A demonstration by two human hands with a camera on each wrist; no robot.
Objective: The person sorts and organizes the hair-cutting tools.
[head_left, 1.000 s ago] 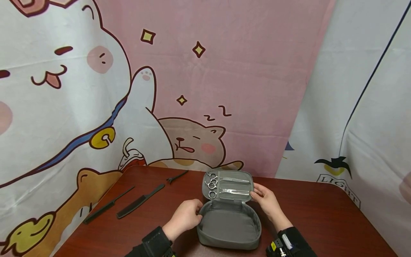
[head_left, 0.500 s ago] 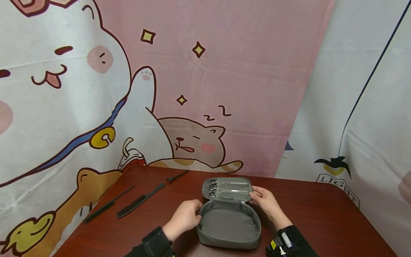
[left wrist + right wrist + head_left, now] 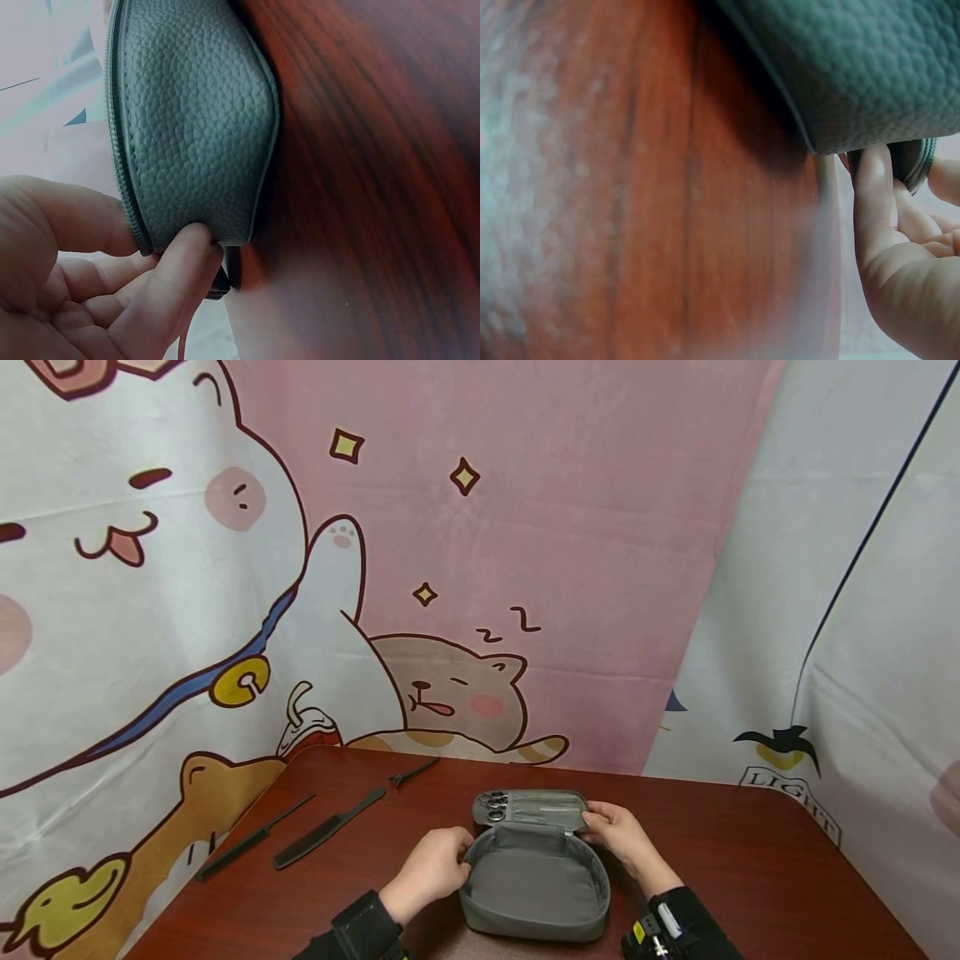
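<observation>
Gray case (image 3: 534, 925) on tabletop (image 3: 750, 868), between left hand (image 3: 432, 865), pinching its rim with thumb and fingers, and right hand (image 3: 628, 838), gripping its opened lid (image 3: 543, 810). Scissors (image 3: 497, 802) inside the lid, left of right fingertips; two black combs (image 3: 321, 836), well left of left fingers.

left grip (image 3: 431, 870): pinching, nearer the body | right grip (image 3: 624, 837): pinching, farther forward | both wrists (image 3: 397, 900) angled inward

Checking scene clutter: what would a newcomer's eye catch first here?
Probably the huge white cartoon animal on the backdrop, filling the left of the head view. Next, the open gray zip case on the table, left hand gripping its left side, right hand holding the lid by its right edge.
</observation>
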